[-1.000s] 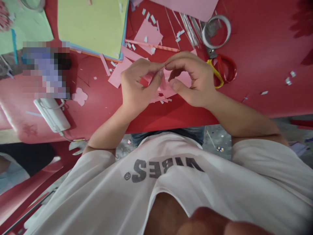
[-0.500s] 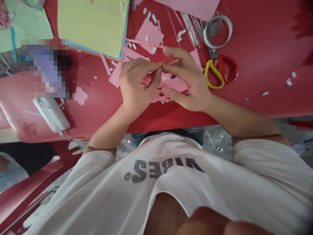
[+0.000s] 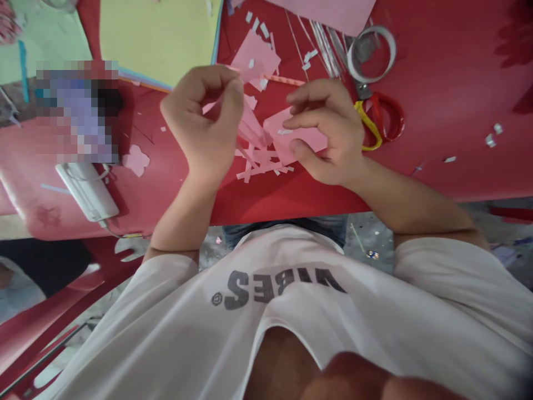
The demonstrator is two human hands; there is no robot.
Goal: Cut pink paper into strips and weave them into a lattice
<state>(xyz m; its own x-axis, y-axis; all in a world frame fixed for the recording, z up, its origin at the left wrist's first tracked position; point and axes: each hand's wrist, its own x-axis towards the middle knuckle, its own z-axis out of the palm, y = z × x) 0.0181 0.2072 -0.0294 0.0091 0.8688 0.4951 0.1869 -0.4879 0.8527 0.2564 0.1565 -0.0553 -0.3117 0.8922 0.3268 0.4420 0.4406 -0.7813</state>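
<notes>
My left hand (image 3: 202, 119) is raised a little over the red table (image 3: 449, 100), fingers curled and thumb pinched on a thin pink paper strip (image 3: 250, 129) that slants down to the right. My right hand (image 3: 327, 130) rests on the table, fingers bent, holding a pink paper piece (image 3: 287, 136) between thumb and fingers. Several cut pink strips (image 3: 260, 164) lie below and between the two hands.
Scissors with a yellow and a red handle (image 3: 381, 119) and a tape roll (image 3: 372, 53) lie right of my right hand. Yellow-green paper sheets (image 3: 158, 36), a pink sheet (image 3: 256, 55), a pink pencil (image 3: 283, 80) and white scraps lie behind. A white power bank (image 3: 87, 191) sits at left.
My left hand has pulled away to the left and up, drawing a pink strip off the piece. My right hand has stayed, now holding the pink piece alone.
</notes>
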